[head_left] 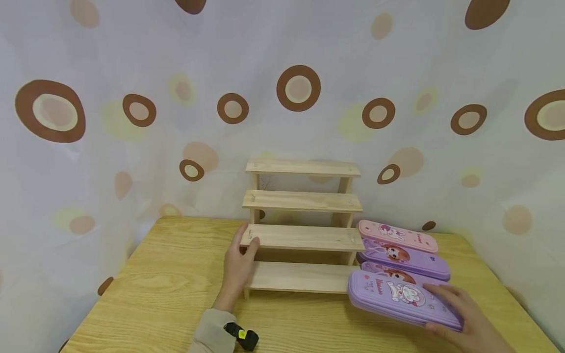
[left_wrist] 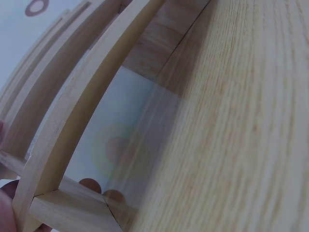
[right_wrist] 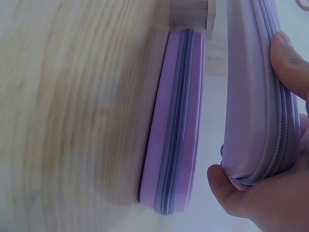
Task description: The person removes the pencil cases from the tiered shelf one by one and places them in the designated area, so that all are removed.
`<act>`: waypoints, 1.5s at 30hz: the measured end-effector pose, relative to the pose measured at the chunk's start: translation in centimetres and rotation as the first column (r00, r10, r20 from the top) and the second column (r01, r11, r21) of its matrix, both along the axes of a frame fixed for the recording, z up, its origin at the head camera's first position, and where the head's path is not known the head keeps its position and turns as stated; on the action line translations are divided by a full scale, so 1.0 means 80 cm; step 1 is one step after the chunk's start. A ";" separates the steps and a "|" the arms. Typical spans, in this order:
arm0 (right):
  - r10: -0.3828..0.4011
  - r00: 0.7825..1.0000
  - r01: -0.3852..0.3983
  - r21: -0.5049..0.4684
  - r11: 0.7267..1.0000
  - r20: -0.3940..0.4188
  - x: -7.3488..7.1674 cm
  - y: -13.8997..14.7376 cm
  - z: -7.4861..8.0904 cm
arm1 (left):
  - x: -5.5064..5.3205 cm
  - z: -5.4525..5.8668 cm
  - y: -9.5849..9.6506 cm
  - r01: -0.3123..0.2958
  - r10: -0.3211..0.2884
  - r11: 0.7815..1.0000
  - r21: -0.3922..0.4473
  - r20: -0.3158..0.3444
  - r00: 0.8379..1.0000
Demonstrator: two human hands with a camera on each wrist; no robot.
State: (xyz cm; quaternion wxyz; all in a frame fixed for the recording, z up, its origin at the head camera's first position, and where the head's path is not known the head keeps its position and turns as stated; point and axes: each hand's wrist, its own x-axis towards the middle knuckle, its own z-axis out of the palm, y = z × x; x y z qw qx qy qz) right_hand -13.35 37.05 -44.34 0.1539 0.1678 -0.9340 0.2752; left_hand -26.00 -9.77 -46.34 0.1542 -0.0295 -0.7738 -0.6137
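Note:
In the head view my left hand (head_left: pixel 238 260) grips the left end of a board on a pale wooden stepped rack (head_left: pixel 302 236), thumb on top. The left wrist view catches only part of that hand, beside the rack's boards (left_wrist: pixel 72 108). My right hand (head_left: pixel 463 316) holds a lilac zip pencil case (head_left: pixel 388 296) with a white rabbit printed on its lid, gripping it by its right end. Raised off the table, the case is tilted, its left end beside the rack's lowest step. In the right wrist view the thumb presses along its zip (right_wrist: pixel 281 111).
Right of the rack lie a pink pencil case (head_left: pixel 408 238) with a rabbit and two purple ones (head_left: pixel 423 262) with a red-haired girl. The front purple case is partly hidden under the held one. A wood-grain table (head_left: pixel 145 284) meets a dotted curtain (head_left: pixel 265 59) behind.

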 end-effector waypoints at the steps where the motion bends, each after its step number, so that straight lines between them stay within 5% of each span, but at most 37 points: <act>1: -0.003 1.000 0.003 0.001 1.000 0.000 0.001 0.004 -0.002 | 0.000 0.000 0.000 -0.003 0.003 1.000 -0.002 0.001 1.000; 9: -0.030 0.999 0.030 0.012 0.999 -0.027 0.009 0.031 -0.010 | 0.001 0.001 -0.001 -0.004 0.004 1.000 -0.006 0.002 1.000; 19: -0.080 0.993 0.077 0.041 0.996 0.089 0.014 0.054 -0.022 | 0.002 0.000 0.000 -0.008 0.008 1.000 -0.002 0.011 1.000; 27: -0.153 0.935 0.131 0.092 0.987 0.318 0.015 0.070 -0.018 | 0.000 0.000 0.000 0.007 -0.007 1.000 -0.004 -0.002 1.000; 35: -0.138 0.958 0.108 0.131 0.985 0.250 0.013 0.070 -0.025 | 0.000 0.000 -0.001 -0.003 0.003 1.000 -0.003 0.011 1.000; 39: -0.155 0.933 0.110 0.154 0.982 0.326 0.008 0.067 -0.023 | 0.002 0.001 -0.001 0.001 -0.001 1.000 0.002 0.016 1.000; 45: -0.178 0.925 0.117 0.193 0.974 0.336 0.003 0.061 -0.022 | 0.001 0.003 -0.001 -0.001 0.001 1.000 -0.005 0.015 1.000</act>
